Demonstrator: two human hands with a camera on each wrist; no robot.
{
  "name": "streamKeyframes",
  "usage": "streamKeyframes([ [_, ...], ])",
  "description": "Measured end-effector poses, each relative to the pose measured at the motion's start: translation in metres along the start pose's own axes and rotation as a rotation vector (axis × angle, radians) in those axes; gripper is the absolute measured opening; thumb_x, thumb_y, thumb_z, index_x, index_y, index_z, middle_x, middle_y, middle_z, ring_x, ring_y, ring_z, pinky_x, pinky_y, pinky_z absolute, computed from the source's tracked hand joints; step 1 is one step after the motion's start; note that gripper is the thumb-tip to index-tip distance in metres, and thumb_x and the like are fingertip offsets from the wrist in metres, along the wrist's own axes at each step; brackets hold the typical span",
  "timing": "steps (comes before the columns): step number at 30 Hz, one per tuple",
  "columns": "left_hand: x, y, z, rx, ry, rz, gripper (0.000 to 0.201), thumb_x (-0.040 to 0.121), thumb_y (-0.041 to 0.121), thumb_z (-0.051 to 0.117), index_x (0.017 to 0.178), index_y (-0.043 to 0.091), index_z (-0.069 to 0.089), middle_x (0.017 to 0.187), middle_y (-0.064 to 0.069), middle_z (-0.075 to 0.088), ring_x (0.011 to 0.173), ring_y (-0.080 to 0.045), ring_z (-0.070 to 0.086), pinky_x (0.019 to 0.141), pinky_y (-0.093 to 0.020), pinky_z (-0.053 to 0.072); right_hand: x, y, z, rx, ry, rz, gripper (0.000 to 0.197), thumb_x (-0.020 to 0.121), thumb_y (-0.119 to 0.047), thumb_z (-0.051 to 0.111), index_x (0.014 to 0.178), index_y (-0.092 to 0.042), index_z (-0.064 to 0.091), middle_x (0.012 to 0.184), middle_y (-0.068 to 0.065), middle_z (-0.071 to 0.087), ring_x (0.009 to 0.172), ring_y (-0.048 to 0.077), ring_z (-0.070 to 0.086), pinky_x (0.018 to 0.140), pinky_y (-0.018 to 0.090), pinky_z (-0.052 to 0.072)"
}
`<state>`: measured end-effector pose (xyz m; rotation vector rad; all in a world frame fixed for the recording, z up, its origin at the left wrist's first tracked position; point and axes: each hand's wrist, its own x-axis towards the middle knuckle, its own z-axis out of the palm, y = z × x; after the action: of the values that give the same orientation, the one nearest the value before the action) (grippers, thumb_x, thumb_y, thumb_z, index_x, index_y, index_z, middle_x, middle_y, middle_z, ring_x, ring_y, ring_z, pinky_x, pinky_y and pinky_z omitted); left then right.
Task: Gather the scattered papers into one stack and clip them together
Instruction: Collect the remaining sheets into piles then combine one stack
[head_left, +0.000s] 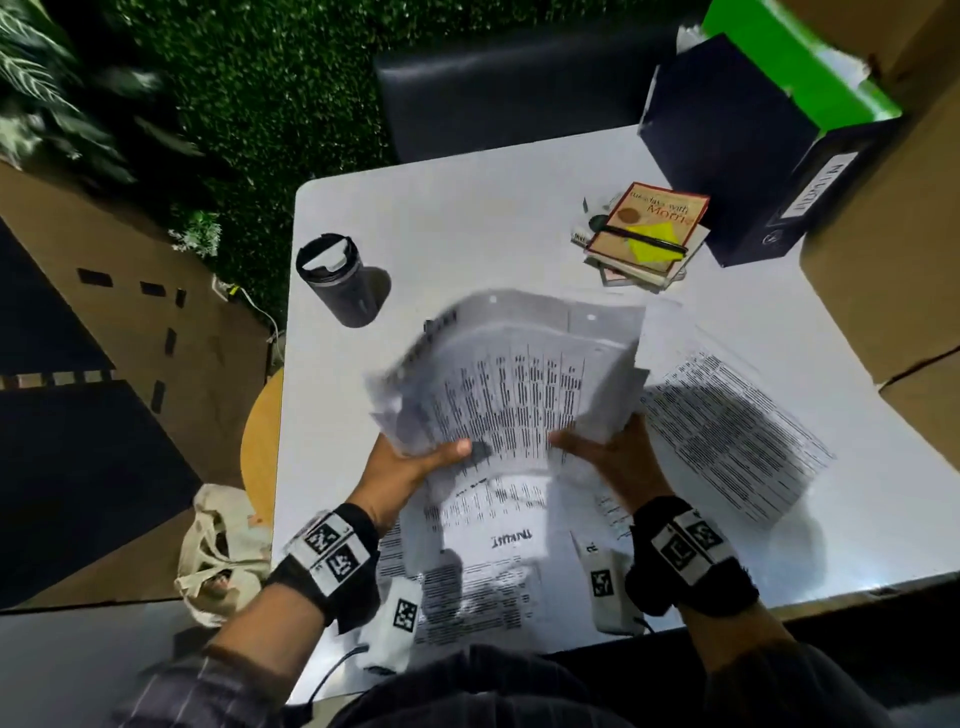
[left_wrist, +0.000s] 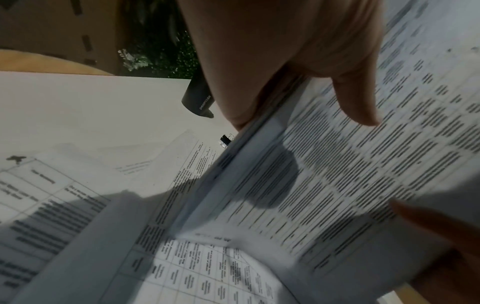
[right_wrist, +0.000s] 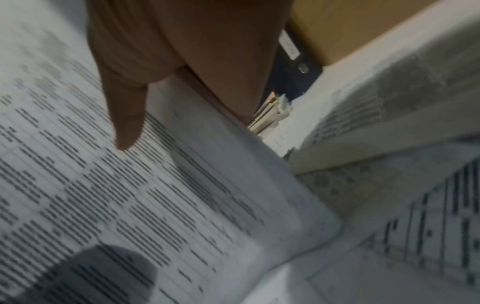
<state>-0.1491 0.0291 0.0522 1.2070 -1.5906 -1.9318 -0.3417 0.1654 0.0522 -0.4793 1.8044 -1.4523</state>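
A bundle of printed papers (head_left: 509, 384) is held up over the white table (head_left: 467, 228), its sheets blurred. My left hand (head_left: 415, 462) grips its left lower edge, thumb on top (left_wrist: 358, 102). My right hand (head_left: 608, 457) grips the right lower edge, thumb pressed on the print (right_wrist: 127, 131). More loose sheets lie flat on the table: one to the right (head_left: 737, 441) and others beneath the bundle near the front edge (head_left: 488, 571). A small black binder clip (left_wrist: 225, 139) lies on the table beyond the left hand, seen only in the left wrist view.
A dark travel mug (head_left: 337, 280) stands at the table's left. Books with a yellow note and a pen (head_left: 644, 234) sit at the back right beside a dark binder (head_left: 769, 171). Cardboard boxes (head_left: 893, 260) crowd the right edge. A black chair (head_left: 519, 98) stands behind the table.
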Motion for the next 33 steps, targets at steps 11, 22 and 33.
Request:
streamKeyframes([
  [11,0.004,0.001,0.001,0.063,-0.073,0.028,0.091,0.052,0.037,0.092,0.132,0.02,0.052,0.13,-0.001,0.063,0.123,-0.02,0.057,0.107,-0.05,0.04,0.015,-0.055,-0.007,0.308,0.094,-0.502,0.017,0.074,-0.036,0.062,0.076,-0.021,0.067,0.071,-0.018,0.067,0.076,0.001,0.06,0.073,0.016,0.044],
  [22,0.002,-0.007,-0.003,-0.011,-0.015,0.037,0.081,0.05,0.024,0.08,0.119,-0.01,0.056,0.106,-0.011,0.072,0.104,-0.026,0.067,0.089,-0.03,0.054,0.018,-0.03,-0.026,0.087,-0.076,-0.459,0.061,0.054,-0.058,0.08,0.099,-0.019,0.065,0.098,-0.002,0.068,0.096,0.018,0.06,0.086,0.033,0.048],
  [33,0.002,0.012,0.012,0.015,-0.024,0.12,0.07,0.067,0.045,0.074,0.13,0.025,0.053,0.125,0.005,0.065,0.118,-0.01,0.059,0.102,-0.034,0.045,0.011,-0.029,-0.017,0.094,-0.071,-0.216,0.032,0.067,-0.007,0.082,0.08,-0.013,0.053,0.072,0.005,0.054,0.059,-0.001,0.06,0.057,0.015,0.052],
])
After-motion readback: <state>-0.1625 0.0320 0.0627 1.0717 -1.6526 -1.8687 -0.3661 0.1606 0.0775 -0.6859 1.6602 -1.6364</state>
